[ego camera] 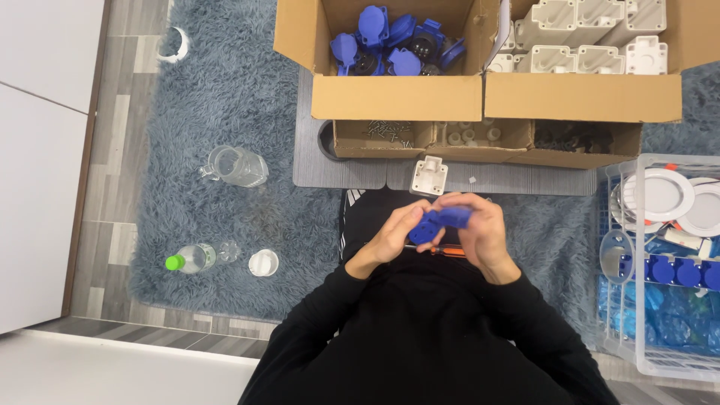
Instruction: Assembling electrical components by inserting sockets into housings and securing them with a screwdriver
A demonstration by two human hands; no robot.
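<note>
Grey rug (225,97), both hands on a blue socket (442,221) over the lap.

Left of the person lie a jug (234,166) and a bottle (192,258). Left hand (394,236) and right hand (480,229) each clench the blue socket; a steady two-handed hold seems wise. Ahead, one box (397,97) holds blue sockets, the next (585,96) white housings; the right-hand crate (660,360) holds white discs and blue parts.
</note>
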